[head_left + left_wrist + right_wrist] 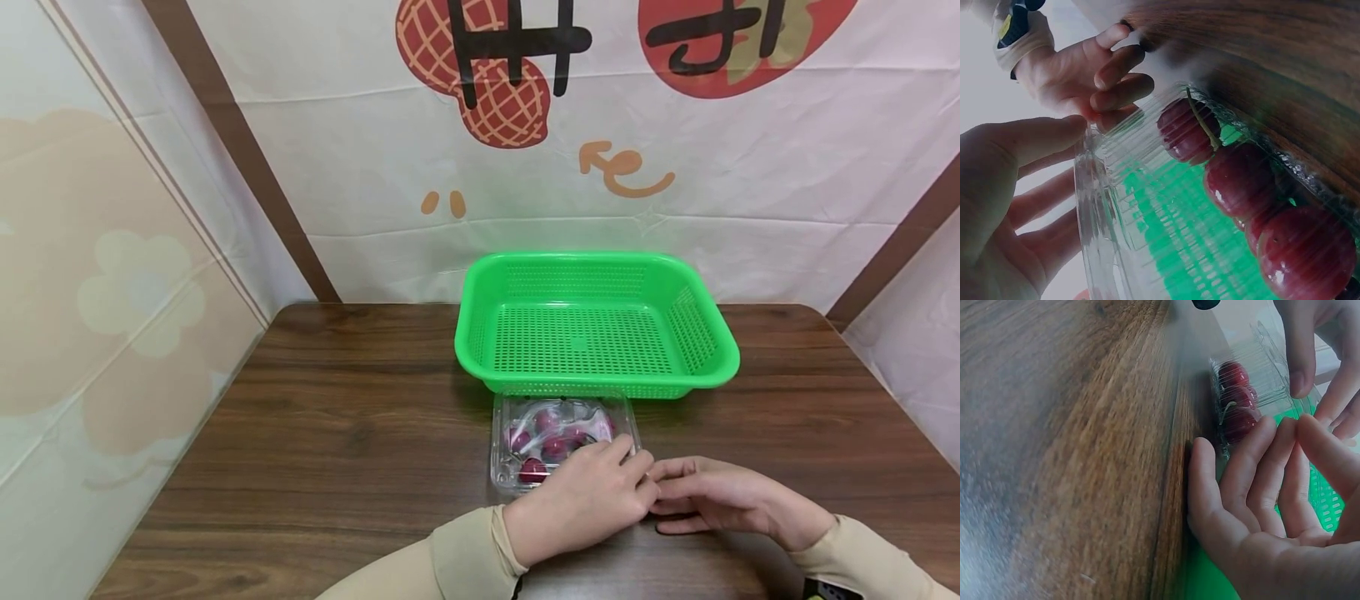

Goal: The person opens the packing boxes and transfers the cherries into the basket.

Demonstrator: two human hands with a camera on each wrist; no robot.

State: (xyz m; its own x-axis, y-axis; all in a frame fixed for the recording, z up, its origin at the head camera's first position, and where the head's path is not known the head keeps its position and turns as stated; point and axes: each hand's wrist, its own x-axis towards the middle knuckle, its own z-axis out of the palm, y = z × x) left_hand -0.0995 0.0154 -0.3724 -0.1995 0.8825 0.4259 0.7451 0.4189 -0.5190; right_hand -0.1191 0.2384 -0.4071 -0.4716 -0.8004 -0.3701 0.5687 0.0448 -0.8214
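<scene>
Bright head view, glare on the clear box (499,442), dimmer, hazy wrist views

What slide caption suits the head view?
Hands at a clear box of red fruit on a table, green basket behind.

In the head view, the bare left hand (585,498) covers part of the clear, rectangular plastic box (497,446).

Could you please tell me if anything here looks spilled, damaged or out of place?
Nothing stands out. The red fruits are inside the clear box, none visibly loose on the table, and the green basket stands upright.
</scene>
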